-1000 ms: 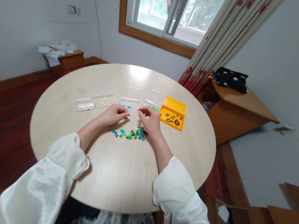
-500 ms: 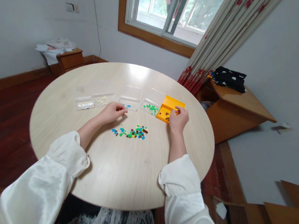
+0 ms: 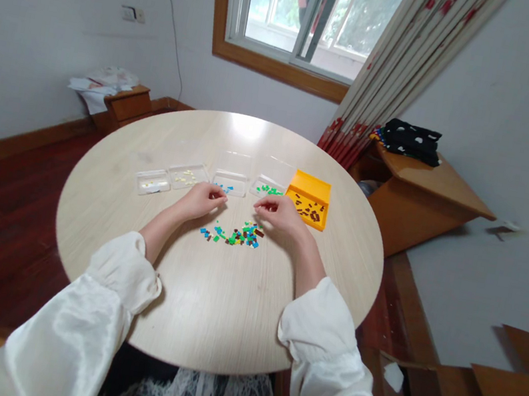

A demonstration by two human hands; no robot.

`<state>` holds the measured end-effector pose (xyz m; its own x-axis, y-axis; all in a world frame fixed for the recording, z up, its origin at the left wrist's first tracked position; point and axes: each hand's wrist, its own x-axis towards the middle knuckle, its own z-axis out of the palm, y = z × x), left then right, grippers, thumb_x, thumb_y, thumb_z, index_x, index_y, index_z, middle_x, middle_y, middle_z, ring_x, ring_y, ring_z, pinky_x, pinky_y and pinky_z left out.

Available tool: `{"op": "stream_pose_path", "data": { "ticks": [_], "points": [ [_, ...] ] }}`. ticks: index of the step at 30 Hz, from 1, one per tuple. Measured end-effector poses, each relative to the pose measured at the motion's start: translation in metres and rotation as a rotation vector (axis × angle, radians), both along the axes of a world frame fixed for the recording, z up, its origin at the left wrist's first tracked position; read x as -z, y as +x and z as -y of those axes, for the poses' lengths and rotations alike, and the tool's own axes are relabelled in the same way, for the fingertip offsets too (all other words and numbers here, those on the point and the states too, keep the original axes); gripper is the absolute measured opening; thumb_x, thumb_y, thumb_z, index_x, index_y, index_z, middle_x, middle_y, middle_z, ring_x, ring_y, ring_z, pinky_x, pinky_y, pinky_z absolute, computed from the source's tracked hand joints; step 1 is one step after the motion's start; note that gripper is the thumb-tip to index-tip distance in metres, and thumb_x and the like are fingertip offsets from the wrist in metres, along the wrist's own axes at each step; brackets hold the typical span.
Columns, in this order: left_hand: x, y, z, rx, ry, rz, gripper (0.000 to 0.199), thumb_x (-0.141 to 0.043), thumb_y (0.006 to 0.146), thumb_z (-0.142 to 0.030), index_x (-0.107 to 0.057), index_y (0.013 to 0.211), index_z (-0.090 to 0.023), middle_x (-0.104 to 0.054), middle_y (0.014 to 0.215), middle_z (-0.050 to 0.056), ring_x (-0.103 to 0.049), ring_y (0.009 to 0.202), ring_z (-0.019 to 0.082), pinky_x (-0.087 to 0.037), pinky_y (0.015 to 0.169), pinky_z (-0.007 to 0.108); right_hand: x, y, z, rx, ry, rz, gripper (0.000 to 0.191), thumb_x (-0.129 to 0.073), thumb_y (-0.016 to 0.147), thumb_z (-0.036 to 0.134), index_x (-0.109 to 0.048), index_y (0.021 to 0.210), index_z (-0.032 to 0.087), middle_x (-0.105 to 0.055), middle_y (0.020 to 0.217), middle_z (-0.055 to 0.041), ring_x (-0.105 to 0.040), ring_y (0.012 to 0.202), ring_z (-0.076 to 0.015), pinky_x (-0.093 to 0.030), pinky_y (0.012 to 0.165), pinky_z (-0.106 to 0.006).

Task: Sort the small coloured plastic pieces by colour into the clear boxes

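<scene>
Small building bricks in blue, green, brown and yellow lie in a loose pile (image 3: 238, 235) on the round table. My left hand (image 3: 203, 201) is above the pile's far left side, fingers pinched, beside a clear box (image 3: 229, 184) with blue bricks. Over the pile's far right side, my right hand (image 3: 279, 213) has thumb and fingers closed together. Whatever either pinch holds is too small to make out. Just beyond my right hand are a clear box of green bricks (image 3: 270, 190) and an open yellow box (image 3: 311, 184) holding brown bricks.
Two more clear boxes stand at the left, one with pale yellow bricks (image 3: 188, 177) and a smaller one (image 3: 152, 183). All sit on the pale round table (image 3: 216, 305). A wooden cabinet (image 3: 427, 198) with folded black cloth (image 3: 412, 141) stands beyond at the right.
My right hand has moved left from the yellow box to the pile's far side, uncovering the brown bricks. My left hand has stayed almost in place.
</scene>
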<state>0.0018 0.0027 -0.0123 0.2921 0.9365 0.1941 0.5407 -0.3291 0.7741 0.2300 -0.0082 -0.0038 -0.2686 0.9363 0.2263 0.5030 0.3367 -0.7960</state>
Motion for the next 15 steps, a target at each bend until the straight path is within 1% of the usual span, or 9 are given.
{"op": "stream_pose_path", "data": {
  "ticks": [2, 4, 10, 15],
  "points": [
    [0.0003, -0.0001, -0.0008, -0.012, 0.007, 0.01, 0.019, -0.055, 0.07, -0.032, -0.063, 0.063, -0.017, -0.061, 0.059, 0.002, -0.05, 0.058, 0.014, -0.038, 0.059, 0.028, 0.0026, -0.0054, 0.0023, -0.105, -0.07, 0.066, 0.01, -0.065, 0.065, 0.019, -0.071, 0.07, 0.014, -0.06, 0.059, 0.0002, -0.05, 0.056, -0.0094, -0.039, 0.054, -0.023],
    [0.0009, -0.0004, -0.0014, -0.02, 0.007, 0.015, 0.018, -0.055, 0.07, -0.032, -0.062, 0.062, -0.017, -0.06, 0.059, 0.002, -0.049, 0.058, 0.014, -0.038, 0.059, 0.028, 0.0057, -0.0074, 0.0026, -0.151, -0.107, 0.107, 0.01, -0.066, 0.064, 0.017, -0.072, 0.071, 0.014, -0.059, 0.057, 0.001, -0.049, 0.054, -0.0086, -0.037, 0.051, -0.022],
    [0.0012, 0.0007, -0.0008, -0.023, 0.005, 0.006, 0.018, -0.055, 0.071, -0.03, -0.063, 0.061, -0.016, -0.06, 0.058, 0.001, -0.049, 0.057, 0.014, -0.038, 0.059, 0.027, 0.0076, -0.0066, 0.0027, -0.182, -0.138, 0.184, 0.012, -0.066, 0.064, 0.014, -0.074, 0.073, 0.014, -0.061, 0.057, 0.001, -0.048, 0.052, -0.0073, -0.036, 0.049, -0.02],
    [-0.0035, -0.0016, 0.0004, -0.006, 0.0, -0.022, 0.018, -0.056, 0.071, -0.029, -0.066, 0.065, -0.015, -0.062, 0.06, 0.002, -0.051, 0.059, 0.014, -0.039, 0.061, 0.028, 0.0066, -0.0097, 0.0047, -0.183, -0.146, 0.207, 0.012, -0.064, 0.066, 0.012, -0.073, 0.073, 0.013, -0.062, 0.059, 0.0004, -0.05, 0.052, -0.0076, -0.037, 0.05, -0.02]
  ]
}}
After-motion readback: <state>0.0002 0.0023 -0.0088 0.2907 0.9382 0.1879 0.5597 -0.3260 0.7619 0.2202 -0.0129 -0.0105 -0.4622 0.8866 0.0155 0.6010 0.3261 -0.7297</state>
